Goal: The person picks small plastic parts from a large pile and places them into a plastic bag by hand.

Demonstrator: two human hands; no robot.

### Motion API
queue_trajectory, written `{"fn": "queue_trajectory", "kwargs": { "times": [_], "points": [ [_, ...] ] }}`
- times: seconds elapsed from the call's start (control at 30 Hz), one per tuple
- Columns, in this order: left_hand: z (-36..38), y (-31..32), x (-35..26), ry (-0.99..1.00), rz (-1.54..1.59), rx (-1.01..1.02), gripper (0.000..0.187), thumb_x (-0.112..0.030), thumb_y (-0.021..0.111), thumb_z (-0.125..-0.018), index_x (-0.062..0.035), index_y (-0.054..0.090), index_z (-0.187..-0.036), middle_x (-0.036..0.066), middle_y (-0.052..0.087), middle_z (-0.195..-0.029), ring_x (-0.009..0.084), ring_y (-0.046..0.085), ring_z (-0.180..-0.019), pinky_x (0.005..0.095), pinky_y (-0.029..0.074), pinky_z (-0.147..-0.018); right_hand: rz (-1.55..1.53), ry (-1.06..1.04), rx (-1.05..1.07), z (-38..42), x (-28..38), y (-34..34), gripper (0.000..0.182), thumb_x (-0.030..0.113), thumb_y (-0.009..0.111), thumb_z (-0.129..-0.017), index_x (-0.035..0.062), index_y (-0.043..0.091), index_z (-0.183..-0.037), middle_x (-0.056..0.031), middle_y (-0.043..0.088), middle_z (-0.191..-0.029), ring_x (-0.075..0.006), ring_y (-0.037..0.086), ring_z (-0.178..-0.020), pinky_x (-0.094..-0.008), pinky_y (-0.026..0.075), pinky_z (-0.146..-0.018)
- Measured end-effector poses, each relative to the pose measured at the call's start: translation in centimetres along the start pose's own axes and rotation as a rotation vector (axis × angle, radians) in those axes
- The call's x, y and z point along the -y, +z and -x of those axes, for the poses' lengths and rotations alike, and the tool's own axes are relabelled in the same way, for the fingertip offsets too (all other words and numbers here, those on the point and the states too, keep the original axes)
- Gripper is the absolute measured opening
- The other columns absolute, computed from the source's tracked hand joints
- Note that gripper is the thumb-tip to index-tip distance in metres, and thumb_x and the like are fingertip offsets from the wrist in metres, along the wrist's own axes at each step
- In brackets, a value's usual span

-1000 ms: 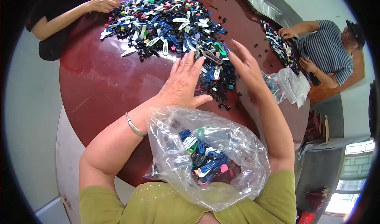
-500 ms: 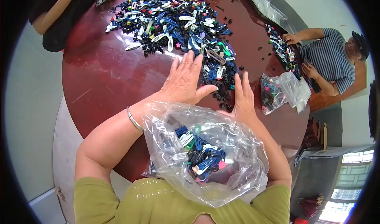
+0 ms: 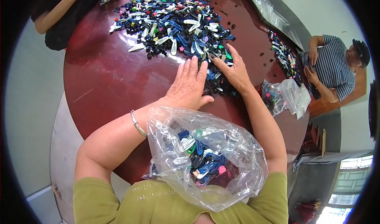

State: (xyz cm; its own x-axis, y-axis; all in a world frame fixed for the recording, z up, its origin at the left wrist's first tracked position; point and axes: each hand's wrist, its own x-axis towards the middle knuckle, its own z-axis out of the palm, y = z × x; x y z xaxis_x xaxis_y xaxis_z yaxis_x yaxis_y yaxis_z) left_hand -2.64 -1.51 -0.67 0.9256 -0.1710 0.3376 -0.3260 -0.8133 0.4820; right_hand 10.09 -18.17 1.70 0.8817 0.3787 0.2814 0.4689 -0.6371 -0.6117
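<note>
A big pile of hair clips [image 3: 174, 30] in white, navy and black, mixed with small black claw clips, covers the far middle of the table. My left hand [image 3: 187, 84] lies open, fingers stretched, against the pile's near left edge. Over the right edge of the pile reaches my right hand [image 3: 237, 74], its thumb and forefinger spread apart. The thumb touches a greyish snap clip [image 3: 211, 56]; my other right fingers are partly hidden. Between my forearms, close to my chest, a clear plastic bag [image 3: 241, 152] gapes wide with hair clips [image 3: 204, 156] inside.
The round dark red table [image 3: 107, 81] carries everything. At right, a person in a striped shirt [image 3: 336, 61] sits by a smaller clip pile [image 3: 284, 55] and a filled bag [image 3: 275, 95]. Flat plastic bags [image 3: 273, 16] lie in a tray. Another person's arm [image 3: 59, 10] shows upper left.
My right hand has moved up and left onto the clips, its thumb now at the greyish clip. My left hand has shifted slightly down. The striped-shirt person's hands have drawn together.
</note>
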Motion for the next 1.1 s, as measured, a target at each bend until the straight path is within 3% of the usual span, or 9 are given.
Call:
{"fn": "queue_trajectory", "kwargs": {
  "times": [0.07, 0.1, 0.3, 0.4, 0.63, 0.87, 0.97, 1.07, 1.1],
  "points": [
    [-0.2, 0.2, 0.1, 0.010, 0.004, -0.011, 0.098, -0.035, 0.076, -0.077, 0.0068, 0.019, -0.144, 0.036, 0.020, -0.145, 0.0516, 0.023, -0.135, 0.0536, 0.021, -0.113, 0.006, 0.011, 0.015, 0.1, 0.9, 0.1, 0.084, 0.048, 0.077, -0.071, -0.0022, 0.048, -0.133, -0.0268, 0.052, -0.130, -0.0371, 0.050, -0.123, -0.0416, 0.039, -0.103],
    [-0.3, 0.2, 0.1, 0.016, 0.007, -0.018, 0.097, -0.033, 0.077, -0.076, 0.0068, 0.019, -0.143, 0.036, 0.020, -0.145, 0.0517, 0.023, -0.135, 0.0536, 0.021, -0.113, 0.002, -0.028, -0.004, 0.1, 0.9, 0.2, 0.079, 0.042, 0.080, -0.071, 0.0002, 0.050, -0.131, -0.0230, 0.057, -0.124, -0.0315, 0.056, -0.116, -0.0385, 0.043, -0.098],
    [-0.8, 0.1, 0.4, 0.073, 0.133, -0.088, 0.096, -0.019, 0.079, -0.074, 0.0058, 0.019, -0.144, 0.036, 0.020, -0.146, 0.0494, 0.023, -0.137, 0.0498, 0.024, -0.113, -0.300, -0.034, 0.065, 0.2, 2.4, 0.7, 0.067, 0.026, 0.081, -0.073, 0.0004, 0.052, -0.129, -0.0122, 0.063, -0.114, -0.0172, 0.060, -0.103, -0.0300, 0.047, -0.090],
    [-1.2, 0.1, 0.7, 0.135, 0.218, -0.123, 0.092, -0.008, 0.077, -0.072, 0.0057, 0.020, -0.144, 0.035, 0.020, -0.146, 0.0470, 0.023, -0.138, 0.0472, 0.026, -0.113, -0.316, -0.029, 0.081, 0.1, 3.2, 0.5, 0.066, 0.025, 0.080, -0.074, 0.0001, 0.051, -0.129, -0.0112, 0.063, -0.113, -0.0157, 0.059, -0.102, -0.0296, 0.047, -0.090],
    [-1.9, 0.3, 1.2, 0.268, 0.316, -0.254, 0.085, 0.012, 0.065, -0.065, 0.0052, 0.028, -0.141, 0.033, 0.024, -0.146, 0.0456, 0.030, -0.136, 0.0433, 0.031, -0.112, -0.709, 0.143, 0.194, 0.7, 3.3, -0.1, 0.065, 0.015, 0.078, -0.074, 0.0002, 0.049, -0.131, -0.0091, 0.059, -0.116, -0.0131, 0.057, -0.103, -0.0262, 0.046, -0.089],
    [-1.0, -1.0, -0.2, 0.453, 0.308, -0.171, 0.074, 0.014, 0.056, -0.069, 0.0053, 0.034, -0.139, 0.031, 0.028, -0.146, 0.0437, 0.034, -0.135, 0.0452, 0.033, -0.111, -0.593, 0.013, 0.117, 4.3, 4.3, -2.9, 0.063, 0.009, 0.075, -0.073, 0.0039, 0.049, -0.131, -0.0072, 0.060, -0.116, -0.0130, 0.057, -0.104, -0.0278, 0.047, -0.090],
    [-1.0, -1.1, 0.1, 0.484, 0.236, -0.148, 0.077, 0.005, 0.063, -0.065, 0.0046, 0.037, -0.138, 0.032, 0.028, -0.146, 0.0433, 0.037, -0.133, 0.0444, 0.035, -0.110, -0.458, -0.104, 0.102, 5.6, 3.6, -3.3, 0.060, 0.005, 0.075, -0.073, 0.0037, 0.052, -0.129, -0.0075, 0.061, -0.114, -0.0114, 0.057, -0.101, -0.0258, 0.048, -0.087],
    [-0.9, -2.1, 0.3, 0.411, 0.200, -0.130, 0.080, 0.001, 0.067, -0.064, 0.0037, 0.037, -0.138, 0.031, 0.028, -0.146, 0.0438, 0.038, -0.132, 0.0441, 0.036, -0.109, -0.493, 0.077, 0.165, 6.8, 3.5, -3.9, 0.058, 0.004, 0.073, -0.075, 0.0040, 0.052, -0.129, -0.0074, 0.061, -0.114, -0.0117, 0.058, -0.100, -0.0252, 0.049, -0.085],
    [-0.7, -2.3, 0.2, 0.373, 0.193, -0.122, 0.081, 0.000, 0.068, -0.063, 0.0034, 0.037, -0.138, 0.031, 0.028, -0.147, 0.0440, 0.038, -0.132, 0.0440, 0.036, -0.108, -0.588, 0.113, 0.145, 7.1, 3.7, -3.8, 0.047, 0.003, 0.072, -0.077, 0.0028, 0.059, -0.122, -0.0091, 0.061, -0.116, -0.0138, 0.059, -0.099, -0.0269, 0.048, -0.085]
  ]
}}
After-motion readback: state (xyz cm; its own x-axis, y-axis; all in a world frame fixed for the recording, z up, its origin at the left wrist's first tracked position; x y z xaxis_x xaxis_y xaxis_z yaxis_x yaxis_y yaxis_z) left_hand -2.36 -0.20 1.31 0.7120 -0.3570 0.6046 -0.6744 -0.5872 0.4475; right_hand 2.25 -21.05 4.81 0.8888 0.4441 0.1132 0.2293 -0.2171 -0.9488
